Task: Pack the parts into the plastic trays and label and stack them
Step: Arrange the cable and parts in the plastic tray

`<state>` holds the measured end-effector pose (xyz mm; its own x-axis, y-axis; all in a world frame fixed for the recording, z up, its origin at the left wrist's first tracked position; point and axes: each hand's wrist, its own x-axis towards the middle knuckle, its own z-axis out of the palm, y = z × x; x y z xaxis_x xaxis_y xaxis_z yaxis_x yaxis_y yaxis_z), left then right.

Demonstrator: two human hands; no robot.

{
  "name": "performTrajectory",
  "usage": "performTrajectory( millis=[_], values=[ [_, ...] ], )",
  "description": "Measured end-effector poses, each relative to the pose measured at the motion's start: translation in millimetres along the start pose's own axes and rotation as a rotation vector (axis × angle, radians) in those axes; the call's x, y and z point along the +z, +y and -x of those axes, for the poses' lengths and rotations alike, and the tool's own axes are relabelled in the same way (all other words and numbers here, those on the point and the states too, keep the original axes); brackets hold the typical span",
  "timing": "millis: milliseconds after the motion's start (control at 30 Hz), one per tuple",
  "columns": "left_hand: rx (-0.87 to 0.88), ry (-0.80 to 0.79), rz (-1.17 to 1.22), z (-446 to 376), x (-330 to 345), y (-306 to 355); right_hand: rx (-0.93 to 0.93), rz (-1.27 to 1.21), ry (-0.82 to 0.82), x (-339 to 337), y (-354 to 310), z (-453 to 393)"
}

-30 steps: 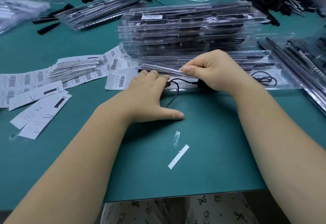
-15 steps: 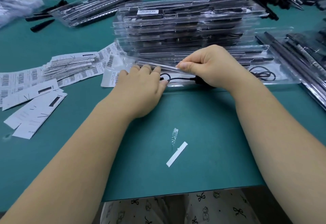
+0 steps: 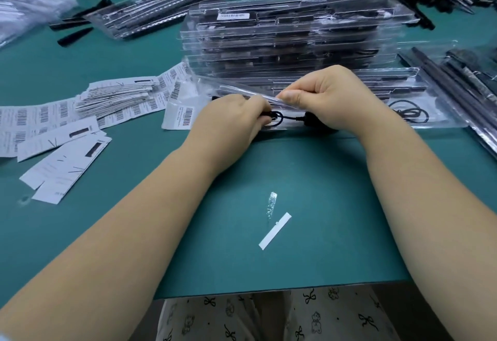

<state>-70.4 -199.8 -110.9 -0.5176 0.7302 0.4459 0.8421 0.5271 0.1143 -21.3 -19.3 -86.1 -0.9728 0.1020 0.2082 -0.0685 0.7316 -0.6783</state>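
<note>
1. The right hand (image 3: 326,98) pinches the raised clear lid edge of the plastic tray (image 3: 419,117), which lies at the middle of the desk (image 3: 134,233) in front of the tall stack of filled trays (image 3: 282,42).
2. The left hand (image 3: 232,121) has its fingers curled on the black cable (image 3: 289,118) in the tray's near compartment.
3. Barcode labels (image 3: 64,115) spread toward the desk's left edge.
4. A white strip (image 3: 274,231) lies near the desk's front edge.

Only illegible barcodes on labels (image 3: 185,116)
</note>
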Motion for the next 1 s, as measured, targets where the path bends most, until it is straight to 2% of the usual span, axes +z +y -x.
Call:
performTrajectory(
  millis=[100,233,333,467,533,600,700,767,833,933,1000],
  values=[
    [0.006,0.008,-0.059,2.0,3.7,3.0,0.001,0.018,-0.011,1.2,0.3,0.4],
    [-0.066,-0.069,-0.309,-0.3,5.9,6.8,0.010,0.016,-0.011,2.0,0.4,1.3],
    [-0.112,-0.202,-0.322,-1.7,0.2,3.8,0.013,0.002,-0.004,1.5,1.6,1.9],
    [-0.026,-0.436,-0.395,0.8,-12.0,-9.4,0.008,-0.004,-0.017,1.5,1.2,0.9],
    [0.002,-0.492,-0.451,-5.7,-14.0,-15.1,0.007,-0.005,-0.021,2.2,0.8,0.1],
    [0.052,-0.479,-0.504,-7.5,-15.3,-15.1,0.007,-0.002,-0.027,2.7,-0.4,-0.1],
    [0.122,-0.347,-0.410,9.5,-15.7,-19.3,-0.009,0.043,-0.044,2.1,-1.0,-0.1],
    [0.089,-0.189,-0.216,23.6,-19.3,-21.6,-0.008,0.069,-0.062,1.7,-1.8,-0.4],
    [0.028,-0.092,-0.170,29.6,-24.1,-23.1,-0.009,0.075,-0.069,1.9,-2.2,-0.4],
    [0.049,-0.198,-0.245,33.9,-28.2,-22.9,0.003,0.061,-0.061,2.3,-1.8,0.6],
    [0.053,-0.179,-0.264,37.5,-28.5,-25.6,0.007,0.054,-0.063,3.0,-2.2,1.0]
  ],
)
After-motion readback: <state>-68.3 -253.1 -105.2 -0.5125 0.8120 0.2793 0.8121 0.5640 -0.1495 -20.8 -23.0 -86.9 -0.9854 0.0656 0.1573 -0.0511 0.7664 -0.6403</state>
